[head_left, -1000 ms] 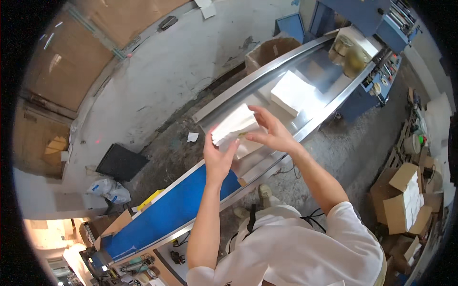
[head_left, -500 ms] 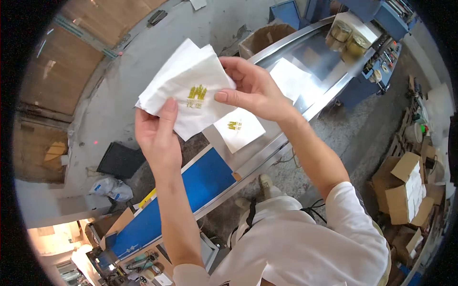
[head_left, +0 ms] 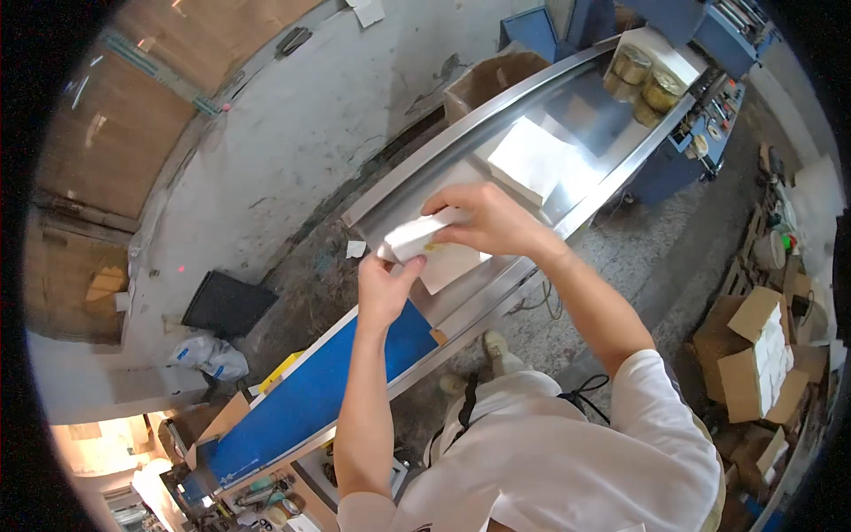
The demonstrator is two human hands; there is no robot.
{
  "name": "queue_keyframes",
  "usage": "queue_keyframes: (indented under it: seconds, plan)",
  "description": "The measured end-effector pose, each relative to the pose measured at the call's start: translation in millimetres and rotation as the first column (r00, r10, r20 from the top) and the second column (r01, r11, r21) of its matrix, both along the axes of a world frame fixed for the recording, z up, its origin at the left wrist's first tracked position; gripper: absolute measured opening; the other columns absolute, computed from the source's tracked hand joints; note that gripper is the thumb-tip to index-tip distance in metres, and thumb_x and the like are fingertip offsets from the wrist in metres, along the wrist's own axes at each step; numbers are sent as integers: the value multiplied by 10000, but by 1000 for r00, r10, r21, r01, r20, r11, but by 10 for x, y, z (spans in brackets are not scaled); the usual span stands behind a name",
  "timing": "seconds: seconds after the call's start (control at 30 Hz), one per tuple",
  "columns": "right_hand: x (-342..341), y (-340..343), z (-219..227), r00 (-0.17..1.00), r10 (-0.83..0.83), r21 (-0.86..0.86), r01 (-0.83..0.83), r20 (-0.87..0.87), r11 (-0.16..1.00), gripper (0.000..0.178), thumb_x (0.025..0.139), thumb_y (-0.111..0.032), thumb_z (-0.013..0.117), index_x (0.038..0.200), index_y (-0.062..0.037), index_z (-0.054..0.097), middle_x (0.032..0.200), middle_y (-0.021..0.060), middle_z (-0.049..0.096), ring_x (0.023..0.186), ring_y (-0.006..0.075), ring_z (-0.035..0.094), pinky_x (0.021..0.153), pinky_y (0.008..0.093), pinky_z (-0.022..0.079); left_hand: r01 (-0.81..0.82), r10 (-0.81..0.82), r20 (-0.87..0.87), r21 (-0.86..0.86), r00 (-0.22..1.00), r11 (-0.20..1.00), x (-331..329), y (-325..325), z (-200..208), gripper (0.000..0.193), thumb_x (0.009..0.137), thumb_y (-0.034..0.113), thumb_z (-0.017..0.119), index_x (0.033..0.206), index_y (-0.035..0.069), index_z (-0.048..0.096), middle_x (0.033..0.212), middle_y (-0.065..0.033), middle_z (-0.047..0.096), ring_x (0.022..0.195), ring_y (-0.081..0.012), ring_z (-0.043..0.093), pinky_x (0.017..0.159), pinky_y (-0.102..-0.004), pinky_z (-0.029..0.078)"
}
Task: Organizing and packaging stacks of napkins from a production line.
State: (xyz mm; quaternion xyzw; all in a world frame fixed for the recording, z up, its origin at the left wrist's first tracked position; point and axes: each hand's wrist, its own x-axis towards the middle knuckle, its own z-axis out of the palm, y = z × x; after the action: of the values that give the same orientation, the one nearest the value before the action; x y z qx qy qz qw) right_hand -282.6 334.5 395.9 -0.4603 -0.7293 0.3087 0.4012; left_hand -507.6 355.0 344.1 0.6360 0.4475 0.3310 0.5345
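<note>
Between my two hands is a small stack of white paper napkins [head_left: 412, 238], seen nearly edge-on, with a bit of gold print showing. My left hand [head_left: 386, 288] grips its near-left end, thumb on one side. The right end is pinched by my right hand [head_left: 489, 222], fingers above and thumb below. Just under the hands, another white napkin [head_left: 448, 269] lies on the metal table [head_left: 461, 177], partly covered by them. Farther right on the same table rests a white napkin pile [head_left: 530, 160].
A blue conveyor belt [head_left: 310, 399] runs off to the lower left. Gold rolls [head_left: 660, 91] sit at the table's far end beside blue machinery [head_left: 731, 40]. Behind the table stands an open carton [head_left: 487, 82]; an opened box of white goods [head_left: 753, 363] is at right.
Both hands have come down and toward the table with the napkins. The stack has turned from showing its printed face to nearly edge-on.
</note>
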Motion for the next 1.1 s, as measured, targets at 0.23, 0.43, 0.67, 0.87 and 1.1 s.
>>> queue_keyframes:
  seconds: [0.23, 0.43, 0.67, 0.87, 1.1]
  plan:
    - [97, -205, -543, 890, -115, -308, -30, -441, 951, 778, 738, -153, 820, 1391, -23, 419, 1275, 112, 540, 1152, 191, 544, 1004, 343, 441, -21, 31, 107, -98, 994, 995, 10, -120, -80, 352, 802, 34, 738, 1123, -62, 631, 1024, -109, 684, 945, -155, 640, 834, -292, 505]
    - [-97, -232, -585, 969, -27, -110, 0, -247, 994, 941, 716, -207, 823, 1480, -78, 288, 1287, 134, 535, 1254, 251, 481, 1070, 373, 352, 112, -88, 273, -76, 958, 991, 89, -171, -46, 480, 754, -44, 729, 1201, -15, 557, 1193, -98, 607, 1094, -158, 579, 871, -288, 502]
    - [-92, -205, -523, 955, -38, -191, -20, -293, 981, 910, 741, -225, 798, 1481, -105, 282, 1289, 152, 534, 1219, 266, 504, 1049, 377, 365, 62, -59, 280, -2, 958, 998, 81, -130, -86, 507, 750, -106, 602, 1221, 35, 480, 1193, -87, 553, 1117, -171, 543, 935, -320, 465]
    - [-184, -200, -453, 951, -52, -212, -15, -304, 977, 831, 762, -208, 779, 1448, -116, 318, 1237, 150, 560, 1190, 253, 519, 1021, 379, 382, 7, 16, 318, -70, 948, 998, 6, -96, -382, 465, 804, -55, 573, 1254, 6, 475, 1166, -74, 577, 1096, -160, 555, 954, -301, 436]
    - [51, -144, -306, 984, -40, -87, 25, -176, 996, 542, 808, -208, 748, 1269, -41, 518, 1109, 147, 632, 1046, 265, 617, 899, 361, 472, 6, -3, 124, -19, 992, 1000, -46, -63, -152, 350, 882, 58, 625, 1212, -12, 534, 1157, -85, 617, 1079, -162, 569, 928, -302, 448]
